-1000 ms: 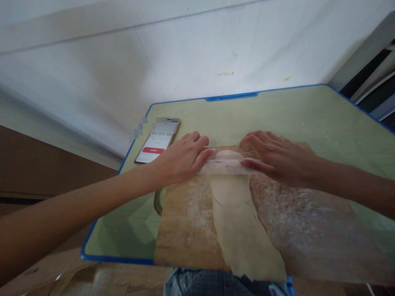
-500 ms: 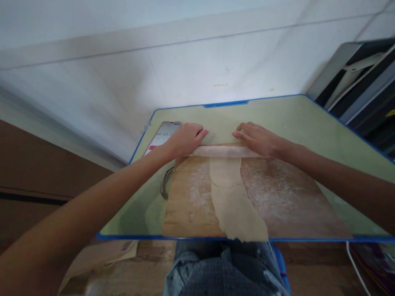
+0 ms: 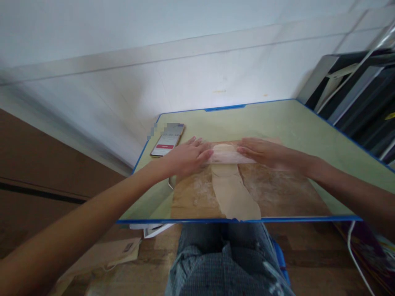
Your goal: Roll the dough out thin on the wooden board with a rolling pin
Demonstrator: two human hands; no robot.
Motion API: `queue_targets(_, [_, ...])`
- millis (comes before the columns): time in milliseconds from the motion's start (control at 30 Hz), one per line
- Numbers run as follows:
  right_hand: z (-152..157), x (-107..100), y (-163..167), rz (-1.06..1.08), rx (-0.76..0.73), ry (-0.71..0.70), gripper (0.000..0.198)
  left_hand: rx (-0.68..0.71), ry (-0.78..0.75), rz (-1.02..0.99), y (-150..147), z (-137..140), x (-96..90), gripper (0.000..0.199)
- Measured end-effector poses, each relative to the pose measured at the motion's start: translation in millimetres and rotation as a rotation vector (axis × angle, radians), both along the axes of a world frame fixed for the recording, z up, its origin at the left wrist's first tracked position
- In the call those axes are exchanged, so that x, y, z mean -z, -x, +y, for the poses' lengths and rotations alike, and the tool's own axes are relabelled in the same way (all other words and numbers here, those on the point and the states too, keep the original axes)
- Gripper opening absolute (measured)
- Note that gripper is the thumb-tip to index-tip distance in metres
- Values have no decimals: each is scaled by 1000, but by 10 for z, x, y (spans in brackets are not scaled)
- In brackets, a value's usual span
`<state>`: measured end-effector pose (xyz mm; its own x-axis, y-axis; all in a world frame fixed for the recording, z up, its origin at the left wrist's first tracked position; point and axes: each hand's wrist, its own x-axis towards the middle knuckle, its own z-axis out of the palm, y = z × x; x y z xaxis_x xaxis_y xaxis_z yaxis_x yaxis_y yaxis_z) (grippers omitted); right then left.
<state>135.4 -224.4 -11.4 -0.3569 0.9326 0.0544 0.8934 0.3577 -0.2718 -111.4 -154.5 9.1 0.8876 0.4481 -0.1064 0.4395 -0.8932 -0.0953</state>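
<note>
A pale, flour-dusted rolling pin [image 3: 226, 158] lies crosswise over the far part of a long flat strip of dough [image 3: 234, 191]. My left hand [image 3: 191, 156] lies on the pin's left part, fingers stretched forward. On its right part rests my right hand [image 3: 257, 150], also flat, with fingers pointing inward. Both hands and the pin are slightly blurred, and the palms hide the pin's ends. Under the dough is a floured wooden board [image 3: 194, 197]; the strip's near end reaches the table's front edge.
A phone [image 3: 168, 142] lies on the green, blue-edged table [image 3: 268, 117] beyond my left hand. A metal handle [image 3: 170, 183] shows at the board's left side. The white wall [image 3: 185, 82] stands behind the table, and dark flat panels [image 3: 354, 86] lean at the right.
My hands have flattened from curled to stretched over the rolling pin. A bit of dough now shows beyond the pin. The camera view has shifted slightly.
</note>
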Motion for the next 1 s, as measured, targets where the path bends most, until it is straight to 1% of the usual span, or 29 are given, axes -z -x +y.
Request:
queue_targets(67, [-151, 11, 18, 12, -74, -83, 51, -51, 58, -61, 40, -178, -51, 47])
queue_targets(100, [-214, 17, 33, 2, -85, -119, 53, -70, 72, -100, 52, -252, -65, 48])
queue_targets(200, [-332, 39, 96, -66, -36, -223, 55, -168, 55, -173, 56, -381, -46, 52])
queue_targets(300, [-340, 50, 153, -127, 40, -268, 56, -276, 21, -185, 30, -376, 14, 54])
queue_targets(400, [-278, 45, 182, -155, 85, -279, 57, -274, 14, -197, -2, -296, 48, 55])
queue_targets(500, [-199, 42, 185, -180, 79, -288, 56, -261, 1, -213, -27, -195, 52, 56])
queue_targets(667, [-97, 73, 155, -169, 141, -268, 58, -311, 73, -177, -66, -44, 48, 57])
queue_targets(733, [-35, 92, 126, -145, 133, -239, 58, -334, 100, -192, -88, 20, 50, 56])
queue_targets(900, [257, 168, 0, -76, 110, -160, 56, -359, 140, -208, -181, 257, 76, 55])
queue_targets(1000, [471, 188, -68, -48, 119, -119, 53, -391, 121, -197, -259, 427, 93, 55])
